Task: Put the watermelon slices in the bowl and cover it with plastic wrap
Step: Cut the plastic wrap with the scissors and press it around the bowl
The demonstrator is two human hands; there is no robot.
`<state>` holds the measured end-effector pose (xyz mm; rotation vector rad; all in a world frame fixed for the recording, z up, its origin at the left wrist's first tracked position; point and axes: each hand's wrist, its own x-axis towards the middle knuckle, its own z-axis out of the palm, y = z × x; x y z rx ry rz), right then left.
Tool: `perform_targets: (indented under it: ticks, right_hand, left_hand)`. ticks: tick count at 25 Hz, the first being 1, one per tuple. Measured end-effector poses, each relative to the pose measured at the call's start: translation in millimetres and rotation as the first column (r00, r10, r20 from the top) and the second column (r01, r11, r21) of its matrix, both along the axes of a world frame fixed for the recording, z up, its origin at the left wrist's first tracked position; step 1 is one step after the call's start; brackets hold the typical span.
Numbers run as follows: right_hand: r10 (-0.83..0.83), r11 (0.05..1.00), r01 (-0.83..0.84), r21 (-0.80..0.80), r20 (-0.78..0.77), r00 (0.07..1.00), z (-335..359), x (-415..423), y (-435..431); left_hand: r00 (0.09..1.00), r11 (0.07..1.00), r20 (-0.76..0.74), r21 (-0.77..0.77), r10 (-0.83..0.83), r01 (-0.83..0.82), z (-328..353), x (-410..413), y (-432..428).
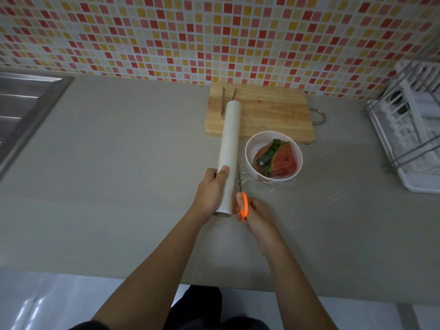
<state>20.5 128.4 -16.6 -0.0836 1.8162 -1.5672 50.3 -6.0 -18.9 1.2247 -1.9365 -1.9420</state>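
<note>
Already in the bowl: watermelon under film, roll and scissors at work

Watermelon slices, red flesh with green rind, lie inside the pale bowl, which stands on the grey counter just in front of the wooden cutting board. Clear plastic wrap glints over the bowl and spreads across the counter to its right and near side.

Just left of the bowl, the left hand is closed around the near end of the white wrap roll, whose far end reaches over the board. Beside it, the right hand grips orange-handled scissors, their blades pointing away between roll and bowl; how far the blades are parted cannot be told.

Metal tongs rest on the board, partly hidden behind the roll. A wire loop handle juts from the board's right edge. Further out, a white dish rack stands at the right, a steel sink at the left, and mosaic tiles back the counter.
</note>
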Motion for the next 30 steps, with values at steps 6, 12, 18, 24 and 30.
perform_targets:
  ticks: [6,12,18,24,30]
  right_hand:
    - [0.056,0.998,-0.056,-0.001,0.012,0.998,3.2,-3.7,-10.4]
    - [0.045,0.999,-0.045,-0.015,0.020,0.999,2.2,-13.7,-24.9]
    - [0.049,0.996,-0.045,-0.080,0.052,0.997,2.7,-22.7,-38.8]
    - [0.004,0.995,0.001,-0.103,0.046,0.999,0.9,-25.9,-51.9]
    - [-0.023,0.999,0.014,0.048,0.193,0.981,-17.3,-0.3,-44.8]
  left_hand:
    - [1.000,0.999,-0.023,0.052,-0.001,0.002,-0.6,4.6,-1.2]
    - [0.998,0.990,-0.055,0.137,-0.007,0.015,-1.4,11.4,-5.5]
    - [0.997,0.985,-0.083,0.171,-0.007,0.021,5.7,17.0,-11.3]
    - [0.998,0.982,-0.066,0.189,-0.012,0.024,15.2,22.3,-19.4]
    - [0.995,0.952,-0.099,0.302,-0.025,0.054,17.3,22.7,-28.5]
